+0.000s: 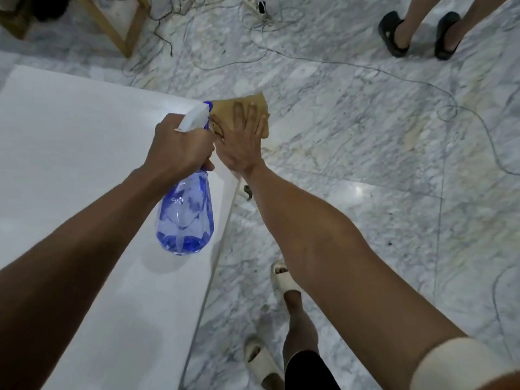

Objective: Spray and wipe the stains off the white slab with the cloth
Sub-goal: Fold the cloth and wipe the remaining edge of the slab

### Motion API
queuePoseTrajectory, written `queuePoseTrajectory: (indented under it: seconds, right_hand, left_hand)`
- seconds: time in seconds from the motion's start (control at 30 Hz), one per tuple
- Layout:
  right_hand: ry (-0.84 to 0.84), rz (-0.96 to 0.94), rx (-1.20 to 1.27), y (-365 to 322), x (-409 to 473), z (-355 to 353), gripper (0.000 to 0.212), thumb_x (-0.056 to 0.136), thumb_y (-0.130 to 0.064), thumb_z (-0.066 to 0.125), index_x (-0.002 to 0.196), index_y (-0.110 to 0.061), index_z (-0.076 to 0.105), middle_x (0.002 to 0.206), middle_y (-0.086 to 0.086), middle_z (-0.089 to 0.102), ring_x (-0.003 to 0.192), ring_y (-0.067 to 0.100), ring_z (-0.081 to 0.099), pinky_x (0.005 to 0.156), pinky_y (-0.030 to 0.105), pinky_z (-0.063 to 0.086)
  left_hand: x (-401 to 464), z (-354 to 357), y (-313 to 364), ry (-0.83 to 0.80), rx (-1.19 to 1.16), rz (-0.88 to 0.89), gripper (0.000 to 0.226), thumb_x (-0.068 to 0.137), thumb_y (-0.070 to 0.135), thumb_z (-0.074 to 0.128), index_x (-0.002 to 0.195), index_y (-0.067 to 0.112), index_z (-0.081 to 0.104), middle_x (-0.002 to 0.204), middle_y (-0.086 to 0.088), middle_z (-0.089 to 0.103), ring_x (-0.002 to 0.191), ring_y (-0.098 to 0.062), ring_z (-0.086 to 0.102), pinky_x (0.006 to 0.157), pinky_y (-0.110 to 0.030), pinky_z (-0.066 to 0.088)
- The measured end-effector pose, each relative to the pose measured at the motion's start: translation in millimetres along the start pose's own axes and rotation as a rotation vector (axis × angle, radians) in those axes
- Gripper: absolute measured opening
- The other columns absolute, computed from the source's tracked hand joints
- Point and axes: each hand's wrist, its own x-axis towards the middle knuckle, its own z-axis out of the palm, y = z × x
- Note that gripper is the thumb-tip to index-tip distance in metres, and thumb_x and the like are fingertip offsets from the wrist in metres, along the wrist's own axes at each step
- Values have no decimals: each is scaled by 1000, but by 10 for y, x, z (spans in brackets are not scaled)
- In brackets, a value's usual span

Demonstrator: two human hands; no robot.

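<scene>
Slab (84,153) lies below me, my right hand (242,142) flat on the cloth (225,108) wiping its far corner, left hand (180,147) gripping the spray bottle (185,218); next comes, I reckon, another squirt.

My right hand (242,142) covered most of the cloth (254,104) at the slab's (70,153) far right corner, and whatever lay beneath was hidden. My left hand (180,149) wrapped the spray bottle's (185,218) neck, hiding the trigger. The slab ran off the left and bottom edges, and any stains were too faint to tell.
</scene>
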Motion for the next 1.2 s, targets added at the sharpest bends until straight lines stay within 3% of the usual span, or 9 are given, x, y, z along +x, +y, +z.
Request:
queuePoseTrajectory:
  seconds: [0.17,0.3,0.47,0.57,0.7,0.87,1.0,1.07,1.2]
  right_hand:
    - [-79,-54,30,16,-217,-48,55,104,-48,34,156,-33,26,166,15,11,152,44,-2,120,61,-1]
    - [-83,-68,56,-70,-527,-57,68,99,-53,47,157,-23,27,166,19,8,152,45,-4,120,61,-1]
    - [-90,-64,47,-211,-858,-60,76,96,-60,47,158,-25,21,167,15,3,152,43,-7,121,57,-5]
    - [-89,-64,32,-302,-1042,40,65,99,-60,39,156,-32,27,167,13,5,152,43,-6,121,58,-3]
    - [-51,-76,52,-430,-1372,177,52,102,-52,36,152,-37,37,167,14,9,152,43,-4,120,58,-3]
    - [11,-70,72,-658,-1896,323,46,102,-47,31,145,-42,46,166,14,16,152,44,1,120,58,0]
    - [102,-59,113,-896,-2441,478,61,94,-51,15,137,-39,57,162,16,27,151,46,10,118,59,5]
    - [93,-52,103,-1009,-2693,543,57,95,-50,18,134,-40,59,162,15,26,151,45,9,117,60,7]
    - [95,-56,103,-1179,-3097,637,49,97,-49,26,131,-44,61,161,15,29,150,46,12,118,62,11]
  left_hand:
    - [-212,90,-108,-28,18,0,36,71,4,46,95,-17,62,83,-33,68,38,-16,62,59,-33,52]
    - [-411,147,-215,-35,80,24,12,68,0,48,70,-7,57,47,-8,58,45,-23,60,54,-32,51]
    - [-687,106,-378,2,93,30,36,60,6,50,86,-16,60,70,-27,56,61,-36,59,61,-45,56]
    - [-874,65,-579,-2,139,54,14,73,2,51,78,-4,63,66,-19,63,46,-18,63,56,-31,57]
    - [-1188,-61,-869,-6,85,48,39,67,10,49,95,-10,66,93,-34,69,37,-13,61,54,-29,55]
    - [-1586,-208,-1195,-36,60,45,43,61,16,48,94,-5,66,93,-31,70,37,-12,60,51,-25,55]
    - [-1938,-316,-1533,-18,94,52,35,62,16,48,86,-3,65,97,-33,70,38,-10,62,50,-23,53]
    - [-2100,-362,-1717,-31,83,57,43,63,14,48,93,-11,65,97,-37,68,38,-12,62,52,-25,53]
    - [-2357,-488,-2029,-24,78,31,54,61,17,52,107,-7,66,101,-32,69,40,-13,62,46,-22,53]
